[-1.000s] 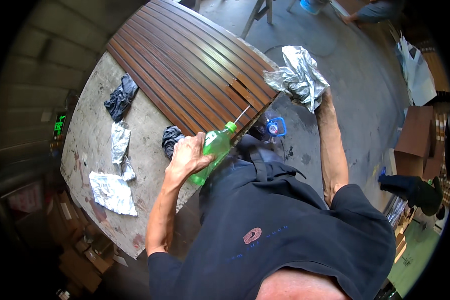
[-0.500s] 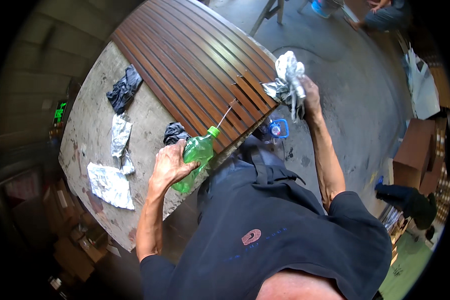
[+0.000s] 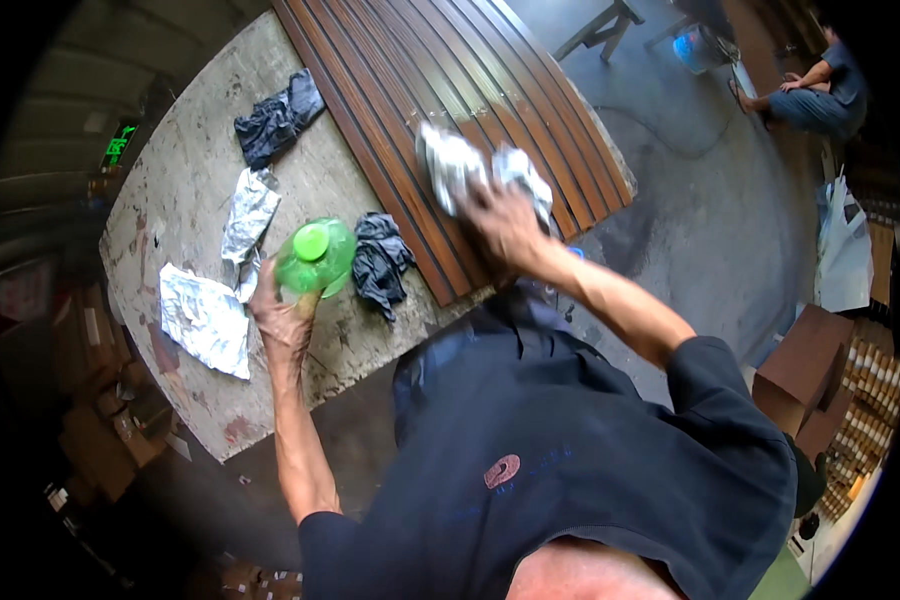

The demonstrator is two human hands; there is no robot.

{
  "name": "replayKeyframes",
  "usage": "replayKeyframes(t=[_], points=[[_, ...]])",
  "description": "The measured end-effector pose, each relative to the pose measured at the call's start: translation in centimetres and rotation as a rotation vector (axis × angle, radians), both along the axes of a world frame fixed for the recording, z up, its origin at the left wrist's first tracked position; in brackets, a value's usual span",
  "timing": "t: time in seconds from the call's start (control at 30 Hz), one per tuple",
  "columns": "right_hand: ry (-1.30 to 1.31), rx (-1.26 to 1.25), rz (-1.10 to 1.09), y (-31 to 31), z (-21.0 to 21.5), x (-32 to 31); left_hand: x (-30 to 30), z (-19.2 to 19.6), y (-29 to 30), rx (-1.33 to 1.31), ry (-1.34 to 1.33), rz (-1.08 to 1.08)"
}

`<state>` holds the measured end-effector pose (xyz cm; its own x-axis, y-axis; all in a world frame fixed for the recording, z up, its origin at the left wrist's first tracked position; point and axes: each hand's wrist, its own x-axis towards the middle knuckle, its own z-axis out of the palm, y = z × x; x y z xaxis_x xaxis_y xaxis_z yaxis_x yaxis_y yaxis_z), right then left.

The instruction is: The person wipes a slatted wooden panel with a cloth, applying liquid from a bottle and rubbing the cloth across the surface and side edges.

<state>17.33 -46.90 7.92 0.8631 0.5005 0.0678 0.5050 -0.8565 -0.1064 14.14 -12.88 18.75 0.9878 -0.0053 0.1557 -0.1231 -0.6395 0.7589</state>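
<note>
Rag on the slats, bottle held aside

Slatted wooden panel [image 3: 440, 110] lies across the far half of the stained worktable [image 3: 185, 180], its brown strips running from the near edge away to the far right. The right hand [image 3: 505, 225] is clenched on a crumpled whitish rag [image 3: 470, 165] pressed onto the near right part of the panel, so wiping looks under way; judging by a faint sheen on the far slats, some of the surface may be treated, though how much is left cannot be told. That arm reaches forward, elbow bent, wrist turned down over the cloth. The left hand [image 3: 280, 310] grasps a green plastic bottle [image 3: 315, 258] with its cap on, held upright above the table, left of the panel, forearm raised. On the table lie 2 dark rags [image 3: 380, 262] and 2 pale cloths [image 3: 205, 320], none touched
</note>
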Motion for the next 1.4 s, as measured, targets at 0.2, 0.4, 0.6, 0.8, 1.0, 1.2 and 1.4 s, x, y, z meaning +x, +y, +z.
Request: replayKeyframes(t=[0.2,0.4,0.6,0.8,1.0,1.2,1.4], points=[[0.063,-0.018,0.065,-2.0,0.7,3.5,1.3,-8.2,3.1,-0.261,-0.135,0.358],[0.102,-0.032,0.141,4.5,-1.1,2.7,0.0,-11.5,6.0,0.045,-0.271,0.498],[0.075,0.092,0.232,1.4,0.3,1.6,1.3,-10.7,3.8,-0.017,-0.211,0.533],[0.047,0.163,0.129,5.7,-1.7,7.5,-0.1,-9.3,2.8,0.153,-0.192,0.525],[0.063,0.143,0.308,0.1,0.7,-1.7,-9.2,-9.1,-3.7,-0.234,0.147,0.584],[0.218,0.134,-0.012,6.0,2.2,7.6,-3.3,-9.6,-6.4,0.212,0.009,0.084],[0.057,0.183,0.338,-1.5,0.1,-5.4,-11.0,-9.0,1.0,0.541,0.032,0.281]])
